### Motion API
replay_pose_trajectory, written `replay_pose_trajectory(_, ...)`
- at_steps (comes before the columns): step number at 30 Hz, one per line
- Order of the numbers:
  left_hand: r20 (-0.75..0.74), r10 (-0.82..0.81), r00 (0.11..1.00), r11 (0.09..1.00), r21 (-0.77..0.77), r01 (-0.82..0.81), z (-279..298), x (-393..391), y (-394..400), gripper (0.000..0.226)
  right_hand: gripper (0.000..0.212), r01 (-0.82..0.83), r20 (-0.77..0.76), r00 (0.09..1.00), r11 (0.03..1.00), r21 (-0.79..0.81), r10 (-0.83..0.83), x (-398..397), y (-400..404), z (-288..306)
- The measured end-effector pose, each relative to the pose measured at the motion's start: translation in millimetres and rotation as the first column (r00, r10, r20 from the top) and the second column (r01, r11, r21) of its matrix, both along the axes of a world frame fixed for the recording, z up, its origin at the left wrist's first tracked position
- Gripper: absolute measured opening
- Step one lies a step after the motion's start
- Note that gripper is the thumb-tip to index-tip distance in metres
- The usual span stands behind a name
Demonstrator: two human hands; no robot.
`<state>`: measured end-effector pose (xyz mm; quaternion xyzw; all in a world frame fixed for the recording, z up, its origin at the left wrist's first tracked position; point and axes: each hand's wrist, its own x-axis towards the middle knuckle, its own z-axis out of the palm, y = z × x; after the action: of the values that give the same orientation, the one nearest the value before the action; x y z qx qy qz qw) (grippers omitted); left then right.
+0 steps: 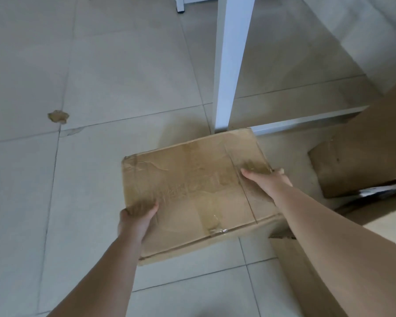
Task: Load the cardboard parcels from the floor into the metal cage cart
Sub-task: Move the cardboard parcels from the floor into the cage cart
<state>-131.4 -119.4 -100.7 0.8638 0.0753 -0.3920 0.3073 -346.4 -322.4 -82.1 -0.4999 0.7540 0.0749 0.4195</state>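
Note:
A flat, worn cardboard parcel (192,191) with clear tape across its top is in the middle of the view, just above the tiled floor. My left hand (135,219) grips its near left edge, thumb on top and fingers curled underneath. My right hand (266,179) holds the right edge, thumb lying on the top face and fingers wrapped over the side. The metal cage cart is not in view.
A white post (229,65) with a white base rail (306,122) stands just behind the parcel. More cardboard parcels (357,165) lie at the right, and another brown box (306,275) lies under my right forearm. A scrap of tape (58,116) lies on the tiles at left.

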Motion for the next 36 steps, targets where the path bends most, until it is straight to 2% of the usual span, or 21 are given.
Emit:
replay_pose_trajectory(4, 0.098, 0.017, 0.995, 0.995, 0.095, -0.027, 121.0, 12.6, 31.1, 0.091, 0.106, -0.091, 0.007, 0.996, 0.995, 0.045, 0.091, 20.2, 34.9, 101.6)
replay_pose_trajectory(9, 0.143, -0.087, 0.986, 0.991, 0.112, 0.071, 328.6, 6.9, 42.7, 0.092, 0.104, 0.007, 0.091, 0.996, 0.999, 0.053, -0.012, -4.2, 71.5, 306.6)
replay_pose_trajectory(14, 0.167, -0.205, 0.964, 0.978, -0.012, 0.21, 515.5, -32.1, 42.4, 0.093, 0.091, 0.142, 0.133, 0.982, 0.987, -0.073, -0.132, -73.5, 105.4, 486.2)
replay_pose_trajectory(18, 0.136, -0.365, 0.921, 0.913, -0.139, 0.383, 605.4, -80.6, 25.9, 0.095, 0.091, 0.283, 0.133, 0.956, 0.945, -0.164, -0.263, -146.2, 137.4, 581.1)
replay_pose_trajectory(20, 0.134, -0.464, 0.876, 0.86, -0.169, 0.481, 632.0, -108.3, 13.7, 0.092, 0.094, 0.373, 0.164, 0.925, 0.9, -0.226, -0.343, -186.8, 154.0, 609.1)
replay_pose_trajectory(23, 0.134, -0.566, 0.813, 0.779, -0.235, 0.581, 660.0, -157.4, -3.9, 0.1, 0.094, 0.505, 0.222, 0.86, 0.824, -0.256, -0.459, -249.0, 181.2, 635.0)
replay_pose_trajectory(26, 0.192, -0.672, 0.715, 0.663, -0.272, 0.697, 676.9, -223.5, -18.6, 0.091, 0.087, 0.638, 0.294, 0.768, 0.725, -0.262, -0.569, -315.9, 214.8, 646.0)
replay_pose_trajectory(28, 0.198, -0.743, 0.639, 0.578, -0.291, 0.762, 679.3, -277.2, -24.0, 0.095, 0.084, 0.716, 0.326, 0.696, 0.653, -0.247, -0.64, -363.5, 243.6, 647.9)
replay_pose_trajectory(31, 0.17, -0.838, 0.519, 0.451, -0.323, 0.832, 677.3, -369.8, -22.4, 0.116, 0.094, 0.812, 0.342, 0.583, 0.539, -0.223, -0.737, -441.0, 293.4, 643.6)
replay_pose_trajectory(36, 0.097, -0.944, 0.315, 0.275, -0.295, 0.915, 648.5, -526.0, 10.5, 0.107, 0.095, 0.884, 0.276, 0.462, 0.413, -0.219, -0.843, -569.6, 393.1, 627.6)
